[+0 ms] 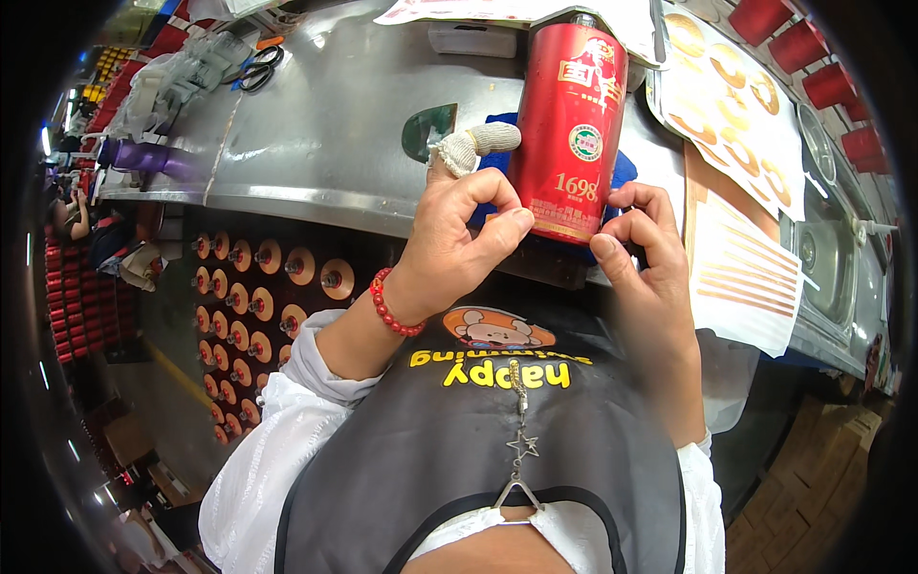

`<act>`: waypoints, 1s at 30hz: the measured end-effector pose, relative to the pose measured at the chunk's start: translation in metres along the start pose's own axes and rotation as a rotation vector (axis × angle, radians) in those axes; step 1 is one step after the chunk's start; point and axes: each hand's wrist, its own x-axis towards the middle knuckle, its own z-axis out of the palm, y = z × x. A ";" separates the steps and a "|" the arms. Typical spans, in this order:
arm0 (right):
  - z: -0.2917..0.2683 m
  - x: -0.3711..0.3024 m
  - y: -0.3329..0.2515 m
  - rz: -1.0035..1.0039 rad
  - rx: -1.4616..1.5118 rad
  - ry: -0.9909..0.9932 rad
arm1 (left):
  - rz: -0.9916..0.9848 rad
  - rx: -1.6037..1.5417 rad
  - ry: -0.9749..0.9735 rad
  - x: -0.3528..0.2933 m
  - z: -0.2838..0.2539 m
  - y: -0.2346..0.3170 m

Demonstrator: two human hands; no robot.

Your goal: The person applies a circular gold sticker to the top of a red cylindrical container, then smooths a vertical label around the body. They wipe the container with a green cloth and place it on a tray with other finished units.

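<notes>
A red bottle (572,124) with gold and white print lies on a blue cloth (623,170), its near end toward me. A thin gold band (559,231) runs along that end, between my hands. My left hand (457,230) is closed in a pinch at the bottle's lower left edge. A white fabric finger cover (492,139) on one of its fingers reaches along the bottle's left side. My right hand (655,249) has thumb and fingertips drawn together by the lower right edge. Whatever either pinch holds is too small to make out.
Right of the bottle lie a sheet of copper-coloured strips (746,273) and a sheet of gold ring-shaped stickers (732,96). A dark green flat piece (428,132), black scissors (260,69) and a purple object (148,156) are on the metal table (325,115). Several red cups (798,48) stand far right.
</notes>
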 end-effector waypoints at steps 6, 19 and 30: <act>0.003 0.001 0.004 -0.022 0.016 0.021 | -0.035 -0.022 0.005 -0.002 -0.002 -0.006; 0.003 0.000 -0.001 0.125 0.068 -0.018 | -0.019 -0.006 0.010 -0.003 -0.002 -0.007; 0.003 -0.001 -0.003 0.163 0.116 -0.019 | 0.004 0.025 0.004 -0.001 -0.004 -0.002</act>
